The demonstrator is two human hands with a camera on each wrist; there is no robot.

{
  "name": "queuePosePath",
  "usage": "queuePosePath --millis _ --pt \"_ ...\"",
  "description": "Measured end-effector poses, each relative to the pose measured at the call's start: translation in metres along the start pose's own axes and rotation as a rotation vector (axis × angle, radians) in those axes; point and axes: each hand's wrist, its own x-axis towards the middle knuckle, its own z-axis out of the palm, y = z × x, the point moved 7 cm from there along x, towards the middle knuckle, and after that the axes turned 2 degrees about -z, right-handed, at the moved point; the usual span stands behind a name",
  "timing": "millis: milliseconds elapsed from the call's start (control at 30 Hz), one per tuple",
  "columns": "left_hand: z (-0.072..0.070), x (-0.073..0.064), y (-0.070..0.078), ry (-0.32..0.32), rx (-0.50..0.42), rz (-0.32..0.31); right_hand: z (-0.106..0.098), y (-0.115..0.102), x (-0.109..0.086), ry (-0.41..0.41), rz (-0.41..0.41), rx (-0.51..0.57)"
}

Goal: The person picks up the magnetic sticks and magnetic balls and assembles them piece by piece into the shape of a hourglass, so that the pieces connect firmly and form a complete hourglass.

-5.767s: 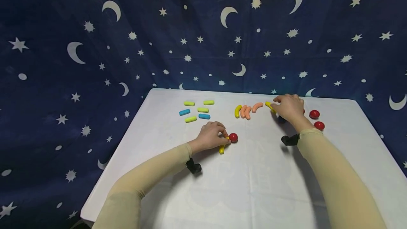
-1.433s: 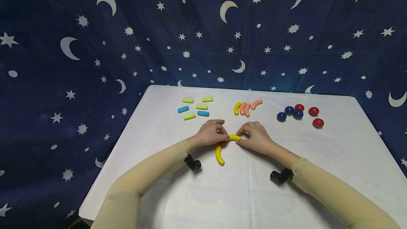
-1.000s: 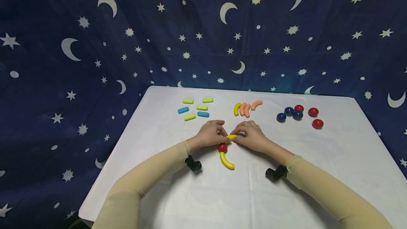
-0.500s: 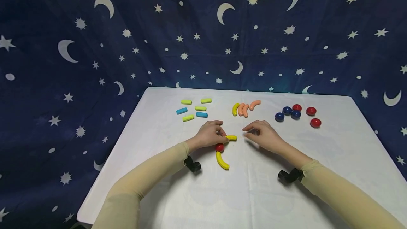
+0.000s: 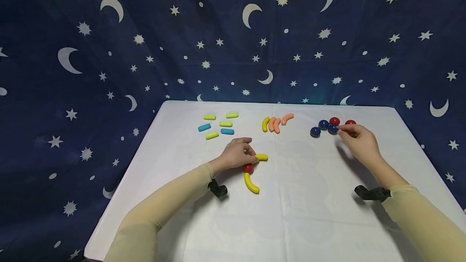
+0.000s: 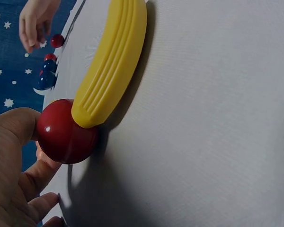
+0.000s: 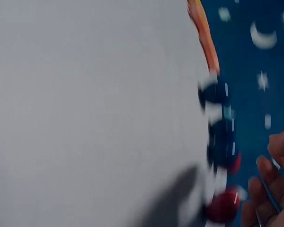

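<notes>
My left hand (image 5: 234,155) pinches one end of a yellow curved toy stick (image 5: 262,157) whose other end points right. A red ball (image 5: 248,168) sits just below these fingers; in the left wrist view the thumb lies against the red ball (image 6: 66,135). Joined to that ball, a second yellow curved stick (image 5: 252,184) runs toward the near side. Beside three blue balls (image 5: 315,132), my right hand (image 5: 362,144) hovers with bent fingers, partly covering the red balls (image 5: 334,121). No object shows in its grip; the right wrist view is blurred.
Green straight sticks (image 5: 212,135) and blue straight sticks (image 5: 227,131) lie at the back left. Several orange curved sticks (image 5: 277,126) lie mid-back beside one yellow curved stick (image 5: 265,124). A starry cloth (image 5: 204,31) hangs behind the white table (image 5: 309,213).
My right hand fetched a yellow curved stick, brought it to the left hand, released it and moved back right to the balls. The joined red ball and lower yellow stick swung below the left hand.
</notes>
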Motion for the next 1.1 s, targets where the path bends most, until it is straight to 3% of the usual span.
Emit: queuePosePath --millis 133,300,633,1100 --pt "0.0 0.0 -0.001 -0.007 -0.009 0.0 -0.022 0.039 0.0 0.038 0.178 -0.022" --pt "0.001 0.002 -0.002 -0.012 0.002 -0.003 -0.028 0.07 -0.005 -0.022 0.304 -0.05" --pt "0.0 0.001 -0.002 -0.004 0.042 0.012 -0.026 0.082 -0.006 -0.109 0.304 -0.033" --pt "0.002 0.001 -0.004 -0.005 0.041 -0.007 -0.024 0.085 -0.005 -0.101 0.33 -0.082"
